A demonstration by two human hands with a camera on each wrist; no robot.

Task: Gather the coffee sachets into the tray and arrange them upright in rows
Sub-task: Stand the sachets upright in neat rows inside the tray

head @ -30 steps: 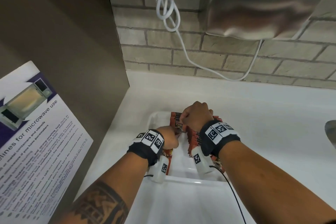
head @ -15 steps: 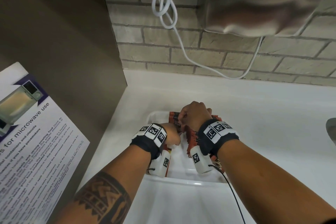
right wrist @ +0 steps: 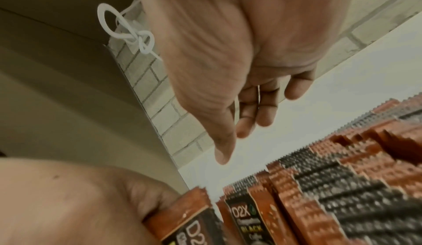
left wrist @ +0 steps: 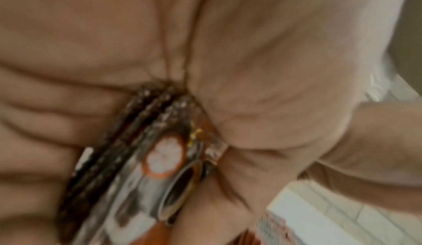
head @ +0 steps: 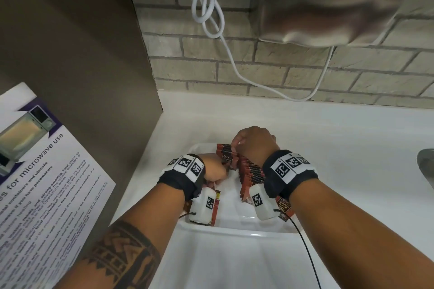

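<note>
**A:** What is in front of the person?

**B:** A white tray (head: 237, 229) sits on a white surface (head: 352, 148) that runs back to a grey brick wall (head: 281, 70). Both bare hands are down inside the tray. Each wrist wears a black band with black-and-white square markers.

**A:** Where are the coffee sachets?

**B:** All that I can see are in the tray. A row of sachets (head: 252, 172), reddish-brown and black, stands on edge along the right side, packed face to face, with toothed top edges showing. One more sachet (head: 216, 204) lies at the left side of the tray, partly under the left wrist camera.

**A:** What is the left hand doing?

**B:** The left hand (head: 215, 169) is curled into a fist at the left end of the row. The left wrist view, though blurred, shows fingers and palm closed round a small bunch of sachets (left wrist: 141, 158), several thin packets pressed together.

**A:** And the right hand?

**B:** The right hand (head: 254, 145) is over the far end of the row, knuckles up. From the head view its fingertips reach the top edges of the end sachets. In the right wrist view the fingers (right wrist: 251, 112) hang close together above the row, and I cannot tell whether they pinch a packet.

**A:** Anything else nearby?

**B:** A steel hand dryer (head: 340, 2) is mounted on the wall, with a knotted white cord (head: 209, 14) hanging beside it. A printed microwave notice (head: 42, 183) is at the left.
</note>
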